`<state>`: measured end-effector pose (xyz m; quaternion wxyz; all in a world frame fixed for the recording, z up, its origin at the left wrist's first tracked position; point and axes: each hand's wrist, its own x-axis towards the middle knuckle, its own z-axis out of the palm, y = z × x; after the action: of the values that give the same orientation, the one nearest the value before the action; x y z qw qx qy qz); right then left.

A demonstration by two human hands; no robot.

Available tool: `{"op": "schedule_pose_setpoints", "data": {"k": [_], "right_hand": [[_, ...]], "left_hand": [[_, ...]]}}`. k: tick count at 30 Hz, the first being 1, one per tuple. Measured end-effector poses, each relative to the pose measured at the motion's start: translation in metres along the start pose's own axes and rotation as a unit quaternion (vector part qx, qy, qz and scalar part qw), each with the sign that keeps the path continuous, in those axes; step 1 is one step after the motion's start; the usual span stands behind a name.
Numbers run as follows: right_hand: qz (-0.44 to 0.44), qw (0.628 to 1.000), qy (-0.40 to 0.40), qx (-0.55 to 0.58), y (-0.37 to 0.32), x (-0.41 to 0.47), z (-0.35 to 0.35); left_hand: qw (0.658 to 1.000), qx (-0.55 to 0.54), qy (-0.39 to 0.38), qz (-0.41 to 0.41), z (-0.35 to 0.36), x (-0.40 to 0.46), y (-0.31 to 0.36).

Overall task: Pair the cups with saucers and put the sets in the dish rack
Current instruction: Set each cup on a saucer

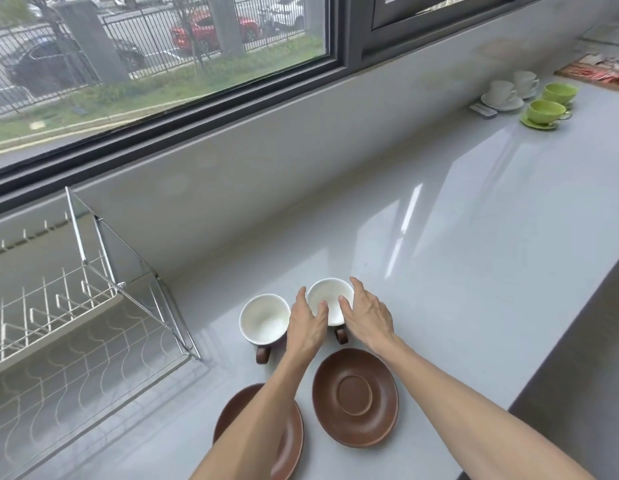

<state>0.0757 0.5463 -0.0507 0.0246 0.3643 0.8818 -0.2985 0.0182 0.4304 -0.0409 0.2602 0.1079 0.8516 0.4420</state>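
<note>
Two brown cups with white insides stand on the grey counter: the left cup (264, 318) and the right cup (330, 295). My left hand (306, 323) and my right hand (366, 315) cup the right cup from either side, fingers on its rim. Nearer to me lie two brown saucers. The right saucer (355, 396) is in full view, and my left forearm crosses the left saucer (290, 441). The wire dish rack (58, 323) stands at the left, with nothing in it.
At the far right of the counter stand two white cups on saucers (502, 93) and two green cups on saucers (547, 110), with a small grey remote (483, 110) and a wooden tray (599, 72) nearby. A window runs behind the counter. The counter edge drops off at the right.
</note>
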Motion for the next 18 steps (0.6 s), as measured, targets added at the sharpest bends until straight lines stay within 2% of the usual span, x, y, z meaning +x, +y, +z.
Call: {"op": "schedule_pose_setpoints", "data": {"k": [10, 18], "right_hand": [[0.051, 0.997, 0.003, 0.055, 0.005, 0.007, 0.006], [0.026, 0.998, 0.022, 0.059, -0.001, -0.006, 0.000]], "left_hand": [[0.989, -0.080, -0.079, -0.097, -0.003, 0.010, 0.003], [0.990, -0.093, -0.064, -0.088, -0.018, -0.011, 0.008]]}}
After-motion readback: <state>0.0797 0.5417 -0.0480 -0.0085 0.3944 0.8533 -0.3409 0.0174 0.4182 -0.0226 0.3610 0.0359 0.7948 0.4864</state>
